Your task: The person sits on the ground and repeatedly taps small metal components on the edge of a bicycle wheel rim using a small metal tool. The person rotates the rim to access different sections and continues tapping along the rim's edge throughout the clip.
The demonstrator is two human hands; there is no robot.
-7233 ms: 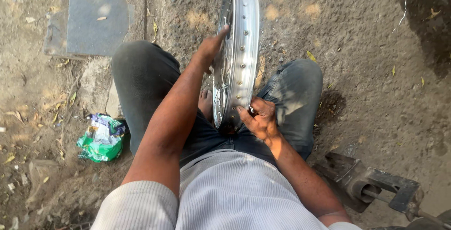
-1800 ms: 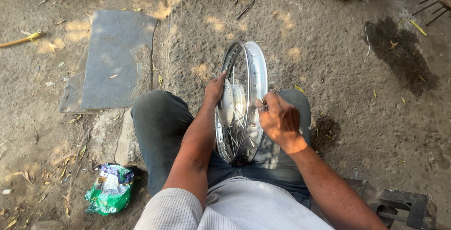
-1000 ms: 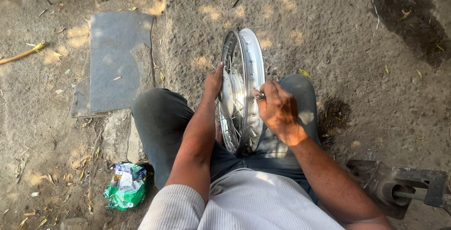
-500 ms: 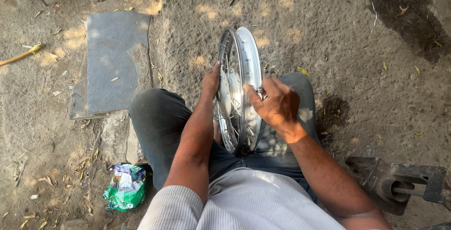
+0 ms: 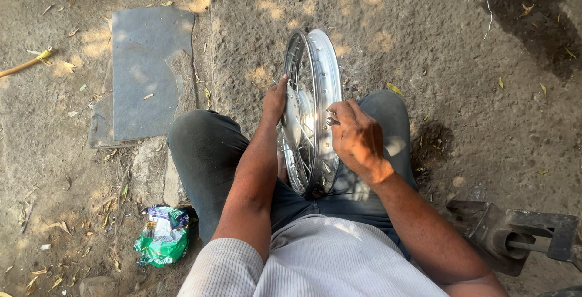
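A shiny chrome spoked wheel rim (image 5: pixel 320 60) stands upright between my knees, edge-on to me. My left hand (image 5: pixel 275 98) rests against its left side near the hub, fingers pressed on the spokes. My right hand (image 5: pixel 356 138) is on the rim's right edge, fingers closed around a small metal tool or spoke nipple (image 5: pixel 331 120); which one I cannot tell. I sit on the ground in dark trousers (image 5: pixel 203 151) and a striped shirt.
A flat grey stone slab (image 5: pixel 145 66) lies to the left. A crumpled green wrapper (image 5: pixel 160 235) sits by my left thigh. A dark metal vise (image 5: pixel 515 236) is at lower right. A yellow hose end (image 5: pixel 30 62) lies far left. A dark stain (image 5: pixel 533 18) marks the dirt at upper right.
The view has shifted slightly. My right hand has slid a little down the rim's right edge and closed more tightly; the left hand stays by the hub.
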